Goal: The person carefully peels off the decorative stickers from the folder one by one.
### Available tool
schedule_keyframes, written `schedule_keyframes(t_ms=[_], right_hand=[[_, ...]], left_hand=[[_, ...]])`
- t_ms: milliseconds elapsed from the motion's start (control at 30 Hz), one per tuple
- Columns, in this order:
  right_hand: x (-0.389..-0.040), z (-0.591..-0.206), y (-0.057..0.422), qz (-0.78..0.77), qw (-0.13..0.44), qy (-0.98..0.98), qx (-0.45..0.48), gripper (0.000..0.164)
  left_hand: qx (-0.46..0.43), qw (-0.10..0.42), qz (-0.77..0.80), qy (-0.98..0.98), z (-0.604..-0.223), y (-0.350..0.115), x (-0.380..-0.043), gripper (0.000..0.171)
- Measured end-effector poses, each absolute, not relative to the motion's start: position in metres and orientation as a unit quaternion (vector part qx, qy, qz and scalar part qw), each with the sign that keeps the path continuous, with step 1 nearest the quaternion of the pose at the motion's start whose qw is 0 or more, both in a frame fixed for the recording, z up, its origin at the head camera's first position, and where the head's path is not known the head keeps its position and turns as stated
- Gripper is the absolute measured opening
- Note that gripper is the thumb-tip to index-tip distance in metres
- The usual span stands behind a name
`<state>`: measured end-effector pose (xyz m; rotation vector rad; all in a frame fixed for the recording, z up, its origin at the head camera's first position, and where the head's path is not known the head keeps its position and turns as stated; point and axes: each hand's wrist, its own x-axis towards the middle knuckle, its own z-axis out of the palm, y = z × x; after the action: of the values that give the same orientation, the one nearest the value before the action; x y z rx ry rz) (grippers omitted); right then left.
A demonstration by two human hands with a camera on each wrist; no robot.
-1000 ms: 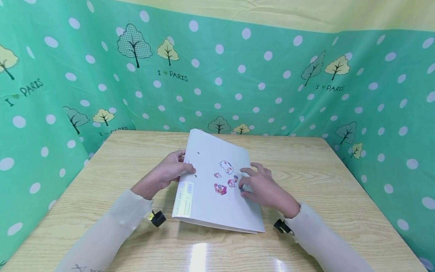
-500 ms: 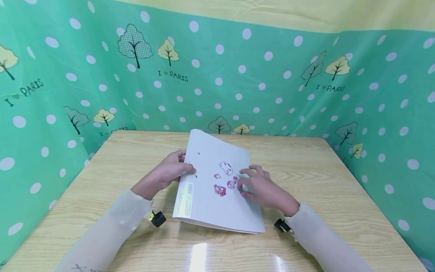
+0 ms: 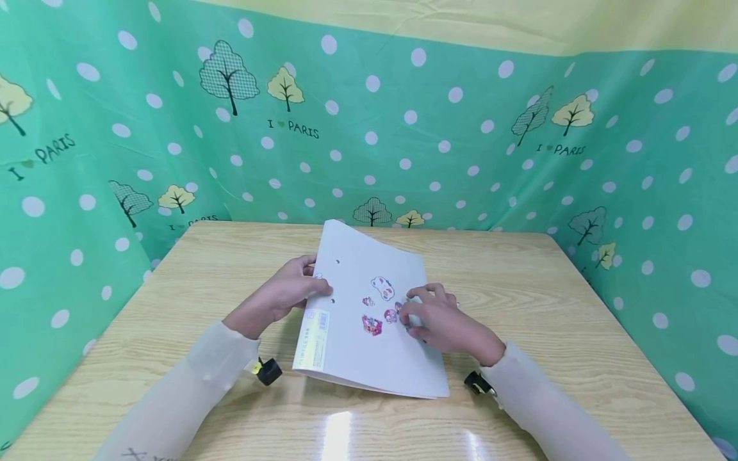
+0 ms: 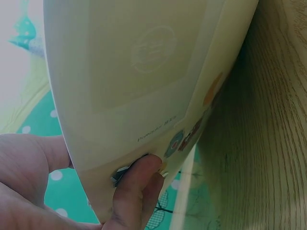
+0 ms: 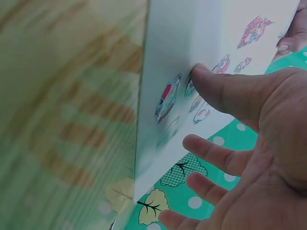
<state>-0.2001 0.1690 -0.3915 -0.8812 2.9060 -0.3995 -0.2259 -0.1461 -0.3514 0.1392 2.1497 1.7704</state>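
A white clip file folder [image 3: 369,365] stands tilted on the table. My left hand [image 3: 288,291] grips its spine edge, thumb on the near cover. In the left wrist view, the fingertips [image 4: 139,189] curl onto the other side over a small dark piece, close to more stickers [image 4: 174,143]. My right hand [image 3: 450,320] lies against the cover's right part, fingers spread and bent. In the right wrist view, its thumb tip presses at a small sticker [image 5: 190,88], with a larger sticker [image 5: 168,98] beside it. A cloud-shaped sticker [image 3: 382,288] and a pink one [image 3: 372,325] are further left.
The wooden table [image 3: 576,358] extends around the folder on all sides. Behind and beside it hangs a green dotted cloth [image 3: 369,160] with tree prints. A black wrist camera [image 3: 268,371] sits under the left cuff, another [image 3: 478,383] under the right.
My right hand has shifted slightly left across the cover, its fingertips still at the small stickers. The folder's face has tipped a little. The left hand keeps its grip.
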Motion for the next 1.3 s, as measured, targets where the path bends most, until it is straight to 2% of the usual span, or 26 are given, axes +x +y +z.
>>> schedule_keyframes(t_ms=[300, 567, 967, 1300], right_hand=[[-0.1983, -0.3907, 0.1673, -0.125, 0.045, 0.949, -0.286, 0.020], [-0.1958, -0.3877, 0.1661, -0.122, 0.018, 0.952, -0.281, 0.020], [-0.1976, -0.3908, 0.1676, -0.109, 0.023, 0.953, -0.282, 0.020], [-0.1973, -0.3922, 0.1686, -0.104, 0.001, 0.947, -0.305, 0.019]], left_hand=[[0.048, 0.176, 0.624, 0.760, -0.3521, -0.1458, -0.2264, 0.076], [0.051, 0.176, 0.623, 0.761, -0.3522, -0.1461, -0.2260, 0.076], [0.050, 0.175, 0.623, 0.761, -0.3508, -0.1455, -0.2251, 0.075], [0.049, 0.174, 0.623, 0.761, -0.3519, -0.1455, -0.2256, 0.074]])
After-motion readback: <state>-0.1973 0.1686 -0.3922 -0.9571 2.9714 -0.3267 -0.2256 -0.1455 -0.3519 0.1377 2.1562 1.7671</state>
